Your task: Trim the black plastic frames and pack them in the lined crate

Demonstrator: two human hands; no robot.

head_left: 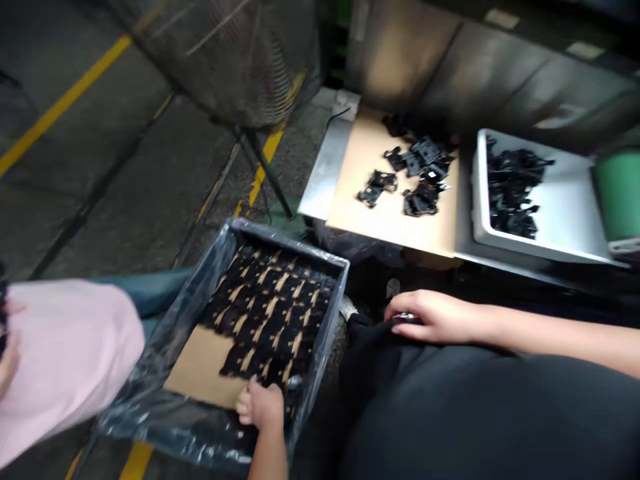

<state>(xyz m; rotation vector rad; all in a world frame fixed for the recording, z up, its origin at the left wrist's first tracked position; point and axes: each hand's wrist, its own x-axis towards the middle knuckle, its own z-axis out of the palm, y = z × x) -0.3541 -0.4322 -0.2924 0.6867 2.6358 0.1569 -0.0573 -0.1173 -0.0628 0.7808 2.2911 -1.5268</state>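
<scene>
My left hand (261,405) reaches down into a plastic-lined box (327,320), its fingers curled by the near edge of a brown cardboard sheet (200,367). Whatever those fingers hold, if anything, is hidden. Rows of black plastic parts (273,300) lie on the cardboard, just beyond the hand. On my dark-clothed lap rests my right hand (433,317), fingers closed around a small shiny metal object (407,318) whose kind I cannot make out.
A workbench holds a cardboard sheet (350,207) with loose black parts (425,160), and a white tray (570,200) of more parts. A green cylinder (620,193) stands at right. A person in a pink top (75,353) is left of the box.
</scene>
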